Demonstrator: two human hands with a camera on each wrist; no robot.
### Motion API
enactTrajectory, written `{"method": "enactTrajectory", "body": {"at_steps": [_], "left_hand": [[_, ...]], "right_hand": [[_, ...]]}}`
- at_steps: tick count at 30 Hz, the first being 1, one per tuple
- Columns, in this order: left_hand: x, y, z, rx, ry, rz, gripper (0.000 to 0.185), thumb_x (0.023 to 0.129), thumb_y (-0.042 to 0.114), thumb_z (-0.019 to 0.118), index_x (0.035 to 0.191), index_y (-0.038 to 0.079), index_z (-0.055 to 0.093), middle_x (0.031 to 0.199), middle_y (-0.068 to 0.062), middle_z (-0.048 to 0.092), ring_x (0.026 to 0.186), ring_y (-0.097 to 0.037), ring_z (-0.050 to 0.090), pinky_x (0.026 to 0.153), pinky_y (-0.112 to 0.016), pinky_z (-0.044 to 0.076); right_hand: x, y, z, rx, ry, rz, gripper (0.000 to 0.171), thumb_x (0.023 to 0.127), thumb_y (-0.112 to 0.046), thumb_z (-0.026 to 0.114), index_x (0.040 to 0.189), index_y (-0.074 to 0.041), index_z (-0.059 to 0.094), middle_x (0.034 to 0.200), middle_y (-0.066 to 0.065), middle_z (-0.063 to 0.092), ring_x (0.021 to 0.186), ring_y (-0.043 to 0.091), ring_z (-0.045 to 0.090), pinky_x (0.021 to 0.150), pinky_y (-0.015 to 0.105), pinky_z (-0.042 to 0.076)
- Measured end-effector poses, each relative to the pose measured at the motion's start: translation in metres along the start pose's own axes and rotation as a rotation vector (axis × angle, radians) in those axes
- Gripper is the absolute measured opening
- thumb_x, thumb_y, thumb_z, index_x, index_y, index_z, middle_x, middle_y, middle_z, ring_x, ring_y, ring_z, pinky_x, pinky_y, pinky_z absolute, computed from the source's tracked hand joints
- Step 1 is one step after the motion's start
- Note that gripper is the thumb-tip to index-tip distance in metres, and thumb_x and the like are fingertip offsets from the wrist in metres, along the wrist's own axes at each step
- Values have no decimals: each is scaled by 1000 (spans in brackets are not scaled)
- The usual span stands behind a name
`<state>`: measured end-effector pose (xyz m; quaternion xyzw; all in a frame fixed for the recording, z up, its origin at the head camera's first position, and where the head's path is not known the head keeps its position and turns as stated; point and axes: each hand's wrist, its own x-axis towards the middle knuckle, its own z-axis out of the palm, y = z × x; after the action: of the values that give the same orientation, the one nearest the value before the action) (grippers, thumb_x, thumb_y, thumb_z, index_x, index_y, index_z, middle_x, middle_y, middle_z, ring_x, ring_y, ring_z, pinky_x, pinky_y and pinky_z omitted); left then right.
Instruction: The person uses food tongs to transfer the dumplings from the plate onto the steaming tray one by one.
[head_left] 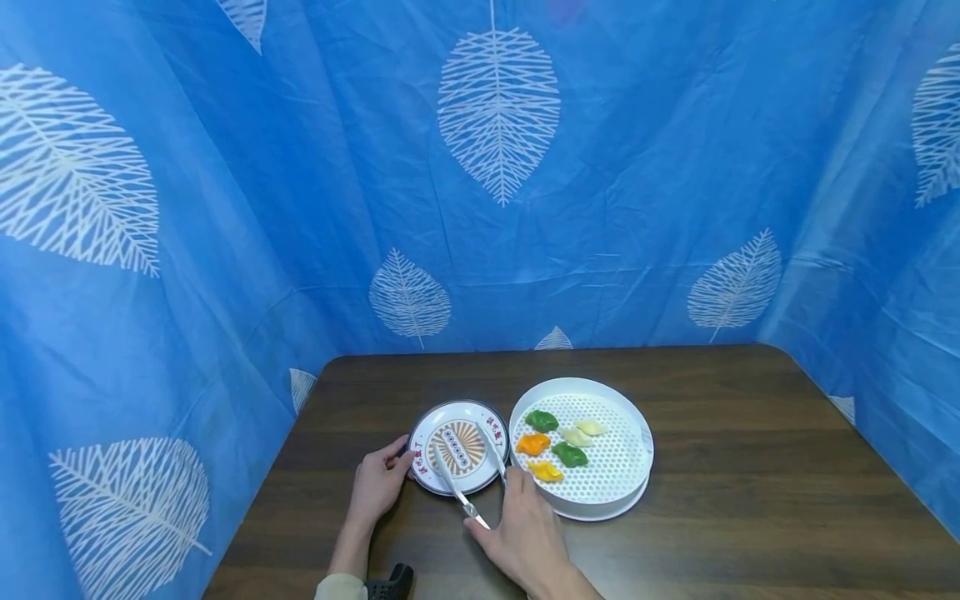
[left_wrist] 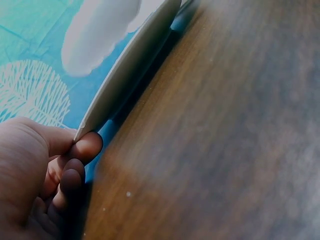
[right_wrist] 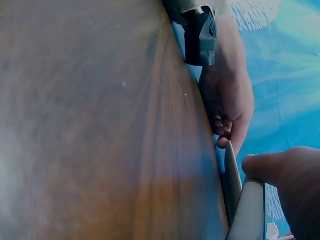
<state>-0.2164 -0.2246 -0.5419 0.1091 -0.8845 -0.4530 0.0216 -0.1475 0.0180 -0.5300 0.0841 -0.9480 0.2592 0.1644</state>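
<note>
My left hand (head_left: 378,483) pinches the left rim of a round white plate (head_left: 459,410) between thumb and fingers. In the left wrist view, the plate's (left_wrist: 127,70) edge is tilted up off the tabletop. My right hand (head_left: 525,533) grips a pair of pale tongs (head_left: 468,507), whose spread arms reach over the plate with nothing between them. Right of the plate stands a white steamer basket (head_left: 618,462) with a perforated base. Inside lie green dumplings (head_left: 570,455), an orange dumpling (head_left: 533,444), a yellow dumpling (head_left: 545,472) and pale dumplings (head_left: 591,427).
The dark wooden table (head_left: 750,467) extends to the right of the basket. A blue curtain (head_left: 600,250) with white leaf prints hangs behind the table and along both sides. A black wrist device (head_left: 392,583) shows by the left sleeve (head_left: 341,587).
</note>
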Motion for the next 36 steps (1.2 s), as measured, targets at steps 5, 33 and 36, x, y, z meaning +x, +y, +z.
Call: {"method": "enactTrajectory", "body": {"at_steps": [5,33,36], "left_hand": [[0,1,0,1,-1,-1,46,102,25,64,144,9,60,71,2,67,64,-16,56,69,-31,41],[-4,1,0,10,19,-4,45,100,27,66,142,10,63,62,3,52,53,-13,46,57,-28,38],[-3,5,-2,12,4,-33,46,101,29,64,143,10,62,65,2,57,57,-14,50,59,-29,39]], "right_hand": [[0,-1,2,-10,-38,15,87,63,-58,91,120,-3,53,107,13,57,69,24,62,62,39,55],[-9,3,-16,127,-246,145,101,74,-64,82,145,-2,46,137,21,55,110,39,65,92,55,54],[-12,7,-23,121,-244,139,99,76,-65,80,146,-5,46,137,18,57,112,36,65,93,54,53]]}}
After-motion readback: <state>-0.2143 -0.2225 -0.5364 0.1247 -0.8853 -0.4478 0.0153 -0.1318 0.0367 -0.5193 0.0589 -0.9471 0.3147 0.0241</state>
